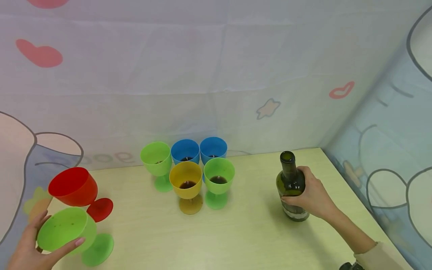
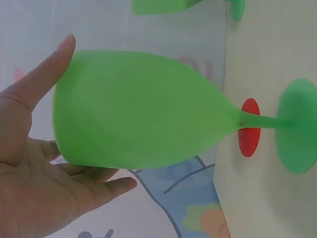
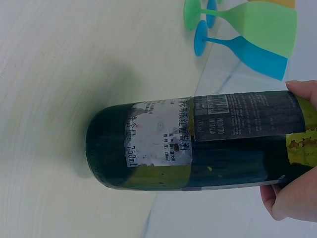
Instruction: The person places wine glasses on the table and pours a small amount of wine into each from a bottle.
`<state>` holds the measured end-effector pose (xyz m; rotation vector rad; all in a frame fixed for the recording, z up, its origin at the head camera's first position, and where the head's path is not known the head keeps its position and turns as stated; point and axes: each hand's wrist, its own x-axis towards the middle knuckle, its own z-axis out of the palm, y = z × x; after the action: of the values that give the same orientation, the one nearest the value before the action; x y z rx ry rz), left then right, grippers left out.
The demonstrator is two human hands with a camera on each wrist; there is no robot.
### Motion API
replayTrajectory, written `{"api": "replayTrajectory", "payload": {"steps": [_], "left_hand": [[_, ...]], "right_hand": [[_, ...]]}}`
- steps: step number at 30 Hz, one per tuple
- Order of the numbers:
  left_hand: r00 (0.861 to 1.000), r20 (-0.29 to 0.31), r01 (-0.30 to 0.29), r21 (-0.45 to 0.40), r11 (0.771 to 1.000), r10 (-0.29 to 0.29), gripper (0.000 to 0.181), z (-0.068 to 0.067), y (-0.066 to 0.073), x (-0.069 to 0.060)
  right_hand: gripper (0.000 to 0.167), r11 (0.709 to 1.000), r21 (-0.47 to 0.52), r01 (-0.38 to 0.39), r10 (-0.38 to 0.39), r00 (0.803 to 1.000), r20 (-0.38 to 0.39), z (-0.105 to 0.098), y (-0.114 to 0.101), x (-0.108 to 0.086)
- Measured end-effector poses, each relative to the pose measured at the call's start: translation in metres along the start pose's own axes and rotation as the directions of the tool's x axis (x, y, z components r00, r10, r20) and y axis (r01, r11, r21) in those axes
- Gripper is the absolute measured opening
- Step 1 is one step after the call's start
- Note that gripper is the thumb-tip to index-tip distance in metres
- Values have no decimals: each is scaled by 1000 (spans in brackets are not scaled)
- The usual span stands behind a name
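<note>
At the lower left, my left hand (image 1: 28,255) holds a light green plastic goblet (image 1: 81,234) by its bowl, thumb on one side of the rim and fingers on the other. No liquid pool shows inside it, only small specks. Just behind it is a red goblet (image 1: 75,189). On the right, my right hand (image 1: 314,197) grips a dark green glass wine bottle (image 1: 291,183) round its upper body. The bottle is nearly upright and its mouth is uncorked. Labels (image 3: 161,131) show in the right wrist view. Whether its base touches the table cannot be told.
Mid-table stands a cluster of goblets with dark liquid: a yellow goblet (image 1: 183,182), a green goblet (image 1: 221,174), two blue ones including a blue goblet (image 1: 185,150), and another green goblet (image 1: 156,161) at the back left. A printed cloth (image 1: 189,75) hangs behind the pale table (image 1: 243,240).
</note>
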<state>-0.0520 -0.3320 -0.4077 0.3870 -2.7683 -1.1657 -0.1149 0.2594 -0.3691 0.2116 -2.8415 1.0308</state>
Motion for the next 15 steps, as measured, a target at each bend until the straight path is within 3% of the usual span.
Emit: {"api": "replayTrajectory", "payload": {"steps": [8, 15], "left_hand": [[995, -62, -81, -75, 994, 77, 106, 7, -1, -2], [985, -73, -161, -92, 983, 155, 109, 8, -2, 0]], "right_hand": [[86, 1000, 1, 10, -10, 1000, -5, 0, 0, 0], [86, 1000, -4, 11, -11, 1000, -6, 0, 0, 0]]}}
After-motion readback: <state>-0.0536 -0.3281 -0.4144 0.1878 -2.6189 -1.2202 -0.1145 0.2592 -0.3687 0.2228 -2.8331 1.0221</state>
